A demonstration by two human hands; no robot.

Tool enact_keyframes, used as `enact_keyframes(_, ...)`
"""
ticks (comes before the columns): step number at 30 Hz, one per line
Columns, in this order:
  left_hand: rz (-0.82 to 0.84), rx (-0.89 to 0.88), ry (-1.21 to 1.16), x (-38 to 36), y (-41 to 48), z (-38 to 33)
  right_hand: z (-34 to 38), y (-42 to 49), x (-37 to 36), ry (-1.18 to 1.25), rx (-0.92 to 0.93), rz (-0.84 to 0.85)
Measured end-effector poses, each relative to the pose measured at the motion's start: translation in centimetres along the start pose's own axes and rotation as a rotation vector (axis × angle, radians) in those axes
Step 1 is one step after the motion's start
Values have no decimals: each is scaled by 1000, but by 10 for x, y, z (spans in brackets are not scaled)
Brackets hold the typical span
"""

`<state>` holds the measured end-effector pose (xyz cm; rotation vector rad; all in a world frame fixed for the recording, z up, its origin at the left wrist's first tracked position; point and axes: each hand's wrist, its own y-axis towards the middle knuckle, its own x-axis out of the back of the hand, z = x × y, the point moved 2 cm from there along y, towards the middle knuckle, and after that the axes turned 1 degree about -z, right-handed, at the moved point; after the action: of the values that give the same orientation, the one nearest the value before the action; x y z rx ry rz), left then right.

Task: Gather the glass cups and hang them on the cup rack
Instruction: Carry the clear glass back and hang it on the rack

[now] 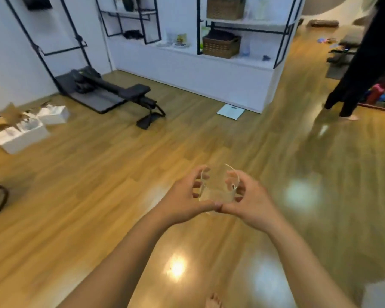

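Two hands (pixel 218 196) grip blurry glass cup (pixel 219 185), base hidden.

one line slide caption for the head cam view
Both hands, left hand and right hand, cradle a clear glass cup above the wooden floor.

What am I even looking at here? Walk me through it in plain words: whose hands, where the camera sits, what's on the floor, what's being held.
There is no machine here. A person wears a wide-angle camera on the head, so you look down along their bare arms. The left hand and right hand together cup one clear glass cup, thumbs touching under it, above a wooden floor. On the floor lie a black exercise bench, open white boxes at the left and a flat scale by the white shelf unit, which holds woven baskets. A second person's dark-clothed legs stand at the right. No cup rack is clearly visible.
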<state>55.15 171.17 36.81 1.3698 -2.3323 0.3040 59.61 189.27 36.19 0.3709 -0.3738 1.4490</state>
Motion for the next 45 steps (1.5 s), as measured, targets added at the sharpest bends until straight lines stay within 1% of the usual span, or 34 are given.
enact_keyframes(3, -77, 95, 4, 44, 59, 18, 9, 90, -18, 10, 32, 121)
enact_keyframes(7, -212, 133, 4, 95, 126, 41, 24, 201, -35, -25, 120, 219)
enact_keyframes(13, -323, 146, 20, 159, 238, 89, 38, 348, -58, -108, 201, 265)
enact_keyframes(16, -333, 127, 21, 192, 303, 118, 39, 425, -72, -155, 225, 279)
enact_keyframes(19, -314, 117, -14, 227, 377, 142, 38, 505, -78, -155, 198, 266)
enact_keyframes(24, -238, 65, -13, 280, 507, 152, 44, 630, -66, -153, 141, 214)
enact_keyframes(29, -186, 22, -12, 314, 635, 165, 35, 748, -48, -93, 108, 123)
enact_keyframes(34, -214, 21, -5, 338, 774, 200, 0, 891, -43, 14, 95, 83)
enact_keyframes(39, -255, 101, -5, 368, 909, 221, -22, 1041, -33, 64, 87, 133)
enact_keyframes(43, -301, 122, 32, 411, 1007, 227, -16, 1157, -27, 125, 95, 197)
enact_keyframes(45, -323, 130, -1, 430, 1051, 233, -13, 1209, -23, 121, 108, 225)
